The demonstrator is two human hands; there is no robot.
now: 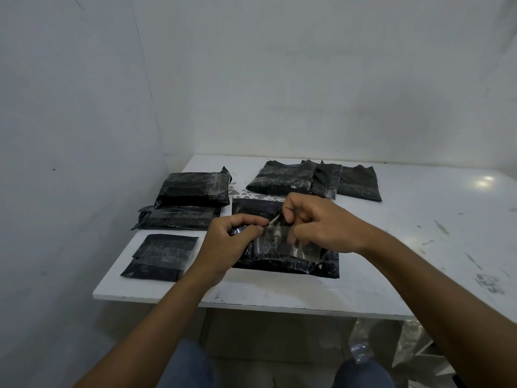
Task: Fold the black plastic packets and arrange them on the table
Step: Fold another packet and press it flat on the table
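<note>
In the head view, the person is working at the near middle of the white table (pixel 405 242), where the centre packet (pixel 291 261) is lying flat, just inside the near edge; the left hand (pixel 232 239) and the right hand (pixel 316 225) are sitting close together over its far half, almost touching; each is pinching between thumb and fingertips a thin shiny flap (pixel 275 219) that is rising from the packet's top, so both hands are gripping this one packet; whether the flap is being folded or peeled cannot be told. Judging by the layout, the task is looking partly done; a small folded packet (pixel 163 257) is lying at the near left; a left stack (pixel 193 189) of taped bundles is sitting further back on the left, well apart from the hands; a far group (pixel 316 177) of overlapping packets is lying beyond the hands, and whether these are finished or waiting cannot be told. What is probably remaining is finishing the centre packet's fold, placing it among the others, and handling any far packets not yet folded.
</note>
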